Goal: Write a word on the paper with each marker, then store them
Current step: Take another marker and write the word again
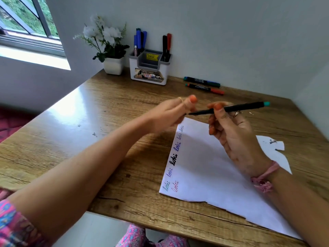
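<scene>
We see the right hand [231, 132] gripping a black marker with a teal end [236, 108] above the paper [213, 172], its tip pointing at the left hand [170, 113], whose fingers are curled just beside it. On the wooden worktop [106, 113], two capped markers [203, 84] lie near the white organizer [149, 68] holding more pens, beside a pot of white flowers [106, 43].

Black marker [236, 108], teal end; white paper [213, 172]; wood-grain desk [106, 139]; pink patterned sleeve [12, 223].

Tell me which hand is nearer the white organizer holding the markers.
Left. The left hand hovers in front of the organizer; the right hand, gripping a teal-capped pen, is farther right and nearer the person.
</scene>
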### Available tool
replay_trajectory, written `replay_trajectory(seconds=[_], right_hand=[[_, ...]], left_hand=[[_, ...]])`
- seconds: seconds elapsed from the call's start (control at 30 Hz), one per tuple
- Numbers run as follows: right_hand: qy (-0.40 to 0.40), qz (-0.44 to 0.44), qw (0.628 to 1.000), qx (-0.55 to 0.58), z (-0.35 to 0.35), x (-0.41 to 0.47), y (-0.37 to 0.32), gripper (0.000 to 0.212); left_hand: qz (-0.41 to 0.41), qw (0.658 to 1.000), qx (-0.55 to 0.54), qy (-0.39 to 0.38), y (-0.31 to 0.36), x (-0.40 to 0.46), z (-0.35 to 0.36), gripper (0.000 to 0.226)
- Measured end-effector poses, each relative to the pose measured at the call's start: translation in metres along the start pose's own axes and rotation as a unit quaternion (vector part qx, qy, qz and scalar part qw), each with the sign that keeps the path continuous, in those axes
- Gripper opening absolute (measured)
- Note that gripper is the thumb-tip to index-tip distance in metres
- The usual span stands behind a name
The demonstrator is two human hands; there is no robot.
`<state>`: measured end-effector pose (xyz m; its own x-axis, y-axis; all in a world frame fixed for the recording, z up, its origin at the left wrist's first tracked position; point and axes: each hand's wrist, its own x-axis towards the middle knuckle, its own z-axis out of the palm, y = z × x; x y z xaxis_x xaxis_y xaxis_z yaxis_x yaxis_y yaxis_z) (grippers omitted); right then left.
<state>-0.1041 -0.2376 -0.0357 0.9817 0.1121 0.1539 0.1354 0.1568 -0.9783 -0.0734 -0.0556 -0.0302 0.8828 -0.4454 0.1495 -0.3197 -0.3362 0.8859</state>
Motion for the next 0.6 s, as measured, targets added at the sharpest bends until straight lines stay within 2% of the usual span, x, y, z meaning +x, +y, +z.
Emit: replay_trajectory(seconds=[0.07,0.1,0.2,0.37,0.47,0.6], right_hand=[[0.008,0.002,1.0,0.013,-0.001,0.001,-0.001,0.025],[0.006,0.003,1.0,0.017,-0.001,0.001,-0.001,0.023],[-0.033,0.003,0.999,0.011,0.0,0.0,-0.003,0.021],[-0.162,-0.009,0.981,-0.106,-0.002,-0.006,-0.006,0.015],[-0.235,0.023,0.963,-0.132,-0.005,-0.008,-0.009,0.028],[-0.343,0.078,0.921,-0.168,-0.007,-0.008,-0.01,0.026]], left_hand=[[0.004,0.999,0.017,0.042,-0.014,0.004,-0.015,0.05],[0.009,0.997,0.057,0.055,-0.021,0.006,-0.022,0.043],[0.017,0.98,0.197,0.014,-0.033,0.012,-0.034,0.018],[0.031,0.962,0.268,-0.038,-0.037,0.018,-0.034,0.045],[0.026,0.95,0.303,-0.071,-0.038,0.021,-0.033,0.061],[0.024,0.948,0.312,-0.062,-0.041,0.022,-0.033,0.052]])
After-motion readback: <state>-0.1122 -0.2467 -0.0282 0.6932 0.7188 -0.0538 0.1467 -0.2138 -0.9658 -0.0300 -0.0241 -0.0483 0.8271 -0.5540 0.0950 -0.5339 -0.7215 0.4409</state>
